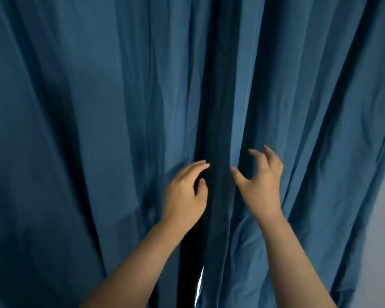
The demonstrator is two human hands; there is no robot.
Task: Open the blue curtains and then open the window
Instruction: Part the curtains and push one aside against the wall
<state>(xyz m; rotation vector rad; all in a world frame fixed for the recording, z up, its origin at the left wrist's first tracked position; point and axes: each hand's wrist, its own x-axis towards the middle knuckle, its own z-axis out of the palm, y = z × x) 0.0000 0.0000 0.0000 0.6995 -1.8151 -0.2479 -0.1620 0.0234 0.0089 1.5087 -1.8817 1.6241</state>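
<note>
two blue curtains fill the view, drawn shut and meeting at a dark centre fold. left hand and right hand sit either side of it, fingers spread and curled, gripping nothing. window's hidden.

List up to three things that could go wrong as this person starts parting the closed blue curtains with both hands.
1. Both the left hand and right hand are open, with no grip yet; fingers may slide off the fabric.
2. The blue curtains overlap in a dark fold, so a hand might catch the wrong panel.
3. The window is hidden; only a bright sliver shows, so reaching through blindly could hit something.
</note>
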